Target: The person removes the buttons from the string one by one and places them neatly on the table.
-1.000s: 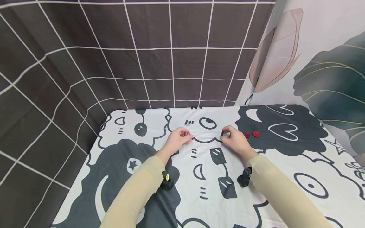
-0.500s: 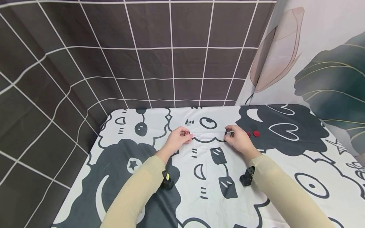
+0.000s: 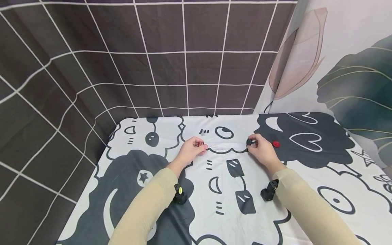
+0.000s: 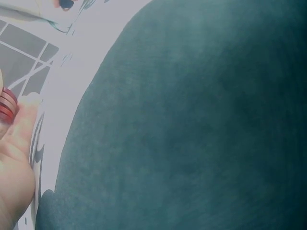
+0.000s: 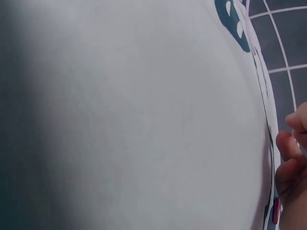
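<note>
My left hand (image 3: 190,148) pinches a small stack of red and pinkish round discs (image 4: 7,104) between thumb and fingers; in the head view the stack shows only as red edges. Over to the right, the right hand (image 3: 261,149) pinches a small black round piece (image 3: 249,142) between thumb and fingertips, its round face partly visible. Just right of that hand a red disc (image 3: 276,144) lies on the dark part of the cloth. A red edge (image 5: 276,211) shows under the hand in the right wrist view, where the black piece itself is not visible.
A white and dark grey cartoon-print cloth (image 3: 226,224) covers the surface under both hands. Behind it hangs a dark grid-patterned curtain (image 3: 159,68), and a leaf-print curtain (image 3: 352,92) hangs at the right. Black wrist cameras (image 3: 269,190) sit under both forearms.
My right hand has moved to the right, turning the black piece so its face shows. It now hides the darker red disc seen earlier. The left hand has stayed put.
</note>
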`<act>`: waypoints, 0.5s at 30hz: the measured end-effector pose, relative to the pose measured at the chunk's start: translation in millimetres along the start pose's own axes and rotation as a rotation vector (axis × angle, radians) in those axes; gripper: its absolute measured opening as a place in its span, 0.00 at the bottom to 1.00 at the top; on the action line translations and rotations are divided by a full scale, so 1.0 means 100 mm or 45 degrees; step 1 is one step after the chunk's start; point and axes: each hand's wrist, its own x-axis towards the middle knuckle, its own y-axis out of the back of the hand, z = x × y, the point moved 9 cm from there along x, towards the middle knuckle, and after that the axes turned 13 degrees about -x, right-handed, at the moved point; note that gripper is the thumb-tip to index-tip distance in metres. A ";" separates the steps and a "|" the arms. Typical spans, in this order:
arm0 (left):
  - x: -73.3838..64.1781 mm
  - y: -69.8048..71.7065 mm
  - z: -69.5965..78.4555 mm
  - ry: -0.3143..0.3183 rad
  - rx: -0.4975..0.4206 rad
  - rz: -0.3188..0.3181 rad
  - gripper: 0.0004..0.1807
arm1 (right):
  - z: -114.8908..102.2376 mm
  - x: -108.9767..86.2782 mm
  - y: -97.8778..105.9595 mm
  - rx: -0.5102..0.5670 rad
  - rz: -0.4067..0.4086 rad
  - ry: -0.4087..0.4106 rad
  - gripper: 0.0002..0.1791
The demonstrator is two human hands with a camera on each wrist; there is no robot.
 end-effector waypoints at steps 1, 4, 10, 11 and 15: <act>0.00 0.00 0.00 -0.001 -0.003 -0.002 0.14 | 0.02 -0.01 0.00 0.006 -0.002 -0.014 0.21; 0.00 -0.01 -0.01 0.001 0.001 -0.003 0.14 | 0.06 -0.02 0.00 0.012 -0.022 -0.050 0.21; -0.03 -0.03 0.01 0.003 0.033 -0.016 0.14 | 0.11 -0.02 -0.02 0.017 -0.076 -0.098 0.22; -0.03 -0.03 0.01 0.001 0.034 -0.018 0.14 | 0.12 -0.02 -0.02 0.021 -0.078 -0.103 0.23; -0.01 -0.02 0.02 -0.005 0.037 -0.014 0.14 | 0.15 -0.02 -0.02 0.031 -0.072 -0.112 0.23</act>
